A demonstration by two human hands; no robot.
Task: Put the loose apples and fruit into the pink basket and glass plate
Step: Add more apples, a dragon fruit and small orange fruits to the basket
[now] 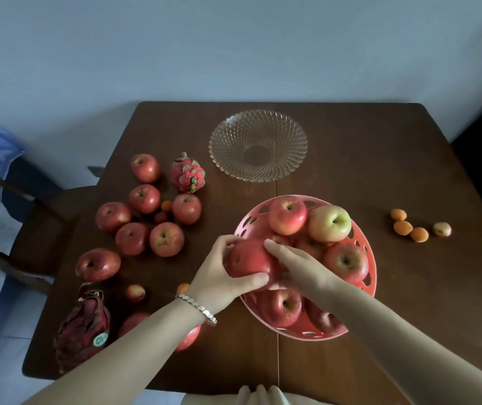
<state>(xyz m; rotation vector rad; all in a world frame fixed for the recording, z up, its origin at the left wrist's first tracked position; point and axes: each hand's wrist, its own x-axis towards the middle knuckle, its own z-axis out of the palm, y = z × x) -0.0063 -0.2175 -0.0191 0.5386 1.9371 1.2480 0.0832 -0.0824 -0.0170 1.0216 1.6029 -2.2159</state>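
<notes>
A red apple (248, 260) hangs over the left rim of the pink basket (371, 267). My left hand (222, 276) grips it from the left, thumb under it. My right hand (298, 264) holds its right side, fingers curled over the top. The basket holds several apples, among them a yellowish one (329, 223). The glass plate (258, 145) stands bare behind the basket. Several loose apples (166, 239) lie on the table's left half, with a pink dragon fruit (187, 172) and a dark dragon fruit (83, 325).
Small orange fruits (402, 227) lie in a group at the right of the dark wooden table (379, 159). A wooden chair (44, 217) stands at the table's left edge. A pale wall runs behind the table.
</notes>
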